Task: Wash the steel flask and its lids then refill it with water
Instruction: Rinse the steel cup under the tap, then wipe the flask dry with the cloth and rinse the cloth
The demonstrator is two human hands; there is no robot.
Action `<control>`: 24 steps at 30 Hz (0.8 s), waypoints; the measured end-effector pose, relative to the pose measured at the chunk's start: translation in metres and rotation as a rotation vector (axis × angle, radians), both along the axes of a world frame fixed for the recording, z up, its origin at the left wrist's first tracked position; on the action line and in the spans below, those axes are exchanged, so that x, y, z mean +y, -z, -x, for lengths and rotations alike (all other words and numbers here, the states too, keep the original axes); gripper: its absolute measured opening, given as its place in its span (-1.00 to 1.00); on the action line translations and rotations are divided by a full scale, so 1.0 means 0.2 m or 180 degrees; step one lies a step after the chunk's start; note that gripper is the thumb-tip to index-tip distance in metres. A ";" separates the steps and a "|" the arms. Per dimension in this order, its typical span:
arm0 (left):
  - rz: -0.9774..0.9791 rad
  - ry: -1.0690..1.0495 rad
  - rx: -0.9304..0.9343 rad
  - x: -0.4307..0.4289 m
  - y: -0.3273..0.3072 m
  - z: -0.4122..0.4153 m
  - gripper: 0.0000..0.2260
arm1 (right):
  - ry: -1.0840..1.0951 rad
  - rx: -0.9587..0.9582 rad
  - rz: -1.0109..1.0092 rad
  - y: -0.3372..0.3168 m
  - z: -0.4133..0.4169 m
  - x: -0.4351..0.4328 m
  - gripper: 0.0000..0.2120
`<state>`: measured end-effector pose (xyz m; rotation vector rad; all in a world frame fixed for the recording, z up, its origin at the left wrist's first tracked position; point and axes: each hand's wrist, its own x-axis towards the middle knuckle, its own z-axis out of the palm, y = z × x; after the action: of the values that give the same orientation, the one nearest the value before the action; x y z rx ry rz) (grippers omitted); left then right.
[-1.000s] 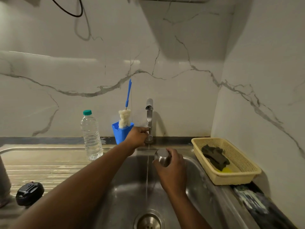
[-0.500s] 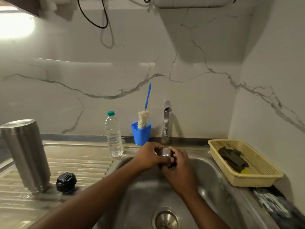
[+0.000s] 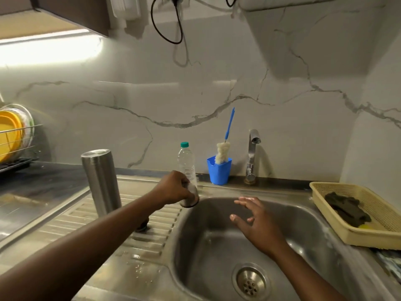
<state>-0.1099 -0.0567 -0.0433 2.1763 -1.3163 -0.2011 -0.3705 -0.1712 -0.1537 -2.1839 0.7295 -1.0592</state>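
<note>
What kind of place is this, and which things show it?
Probably a home kitchen: a steel sink with a tap, a dish rack holding plates, and a bottle brush in a blue cup.

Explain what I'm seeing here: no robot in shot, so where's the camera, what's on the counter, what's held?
There is no machine here. A person works with bare hands, and the one camera sits on their head, looking forward and down. The left hand grips a small steel lid at the sink's left rim. The right hand is empty, fingers spread above the basin. The steel flask stands on the ribbed drainboard, and a dark lid peeks out behind the left forearm. Along the wall are a plastic bottle, a blue cup holding a brush, and the tap. A yellow basket with a dark scrubber sits on the right.
</note>
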 end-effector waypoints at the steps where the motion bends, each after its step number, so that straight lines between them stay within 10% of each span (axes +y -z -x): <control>1: -0.0079 -0.0089 0.0009 0.02 0.01 -0.05 -0.69 | -0.0002 0.0032 0.0009 0.00 0.00 0.00 -0.61; 16: -0.0611 -0.0681 0.0141 0.10 0.12 -0.28 -0.70 | -0.0116 0.0351 -0.0123 0.02 -0.01 0.00 -0.79; 24: 0.0489 -0.0157 -0.0314 0.15 0.00 -0.02 -0.55 | 0.0033 0.0053 0.0057 -0.15 0.01 0.11 -0.80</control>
<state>-0.1064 -0.0274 -0.0425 2.1087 -1.2855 0.0264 -0.3716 -0.1494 -0.1244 -2.2089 0.7423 -1.0576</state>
